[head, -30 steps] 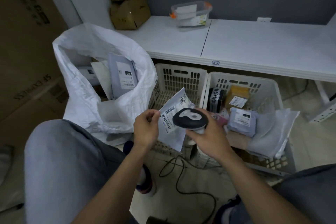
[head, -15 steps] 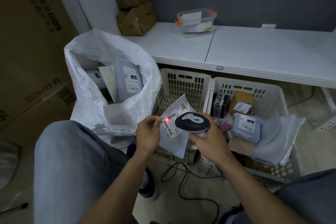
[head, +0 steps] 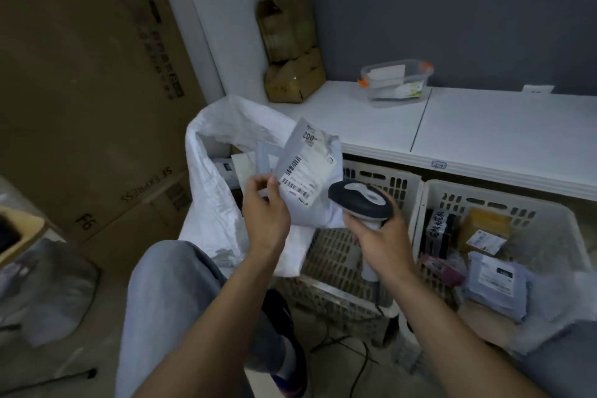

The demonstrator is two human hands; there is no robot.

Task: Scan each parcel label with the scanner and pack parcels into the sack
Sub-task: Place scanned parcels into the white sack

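Observation:
My left hand (head: 265,213) pinches the lower left edge of a grey mailer parcel (head: 307,171) whose barcode label faces me. The parcel is held up over the mouth of the white woven sack (head: 213,203), which has other parcels inside. My right hand (head: 381,236) grips the handle of a black and white barcode scanner (head: 358,200), just right of the parcel and below its label. The scanner's cable hangs down to the floor.
Two white slotted baskets stand under a white shelf (head: 484,126); the right basket (head: 549,223) holds several parcels, the left basket (head: 371,184) sits behind the scanner. A clear tub (head: 395,82) and brown packages rest on the shelf. Large cardboard boxes (head: 97,90) stand left. My knee is below.
My left hand has lifted the parcel up and left from in front of the baskets to over the sack's mouth. The scanner's red light on the label is gone. The view has swung left.

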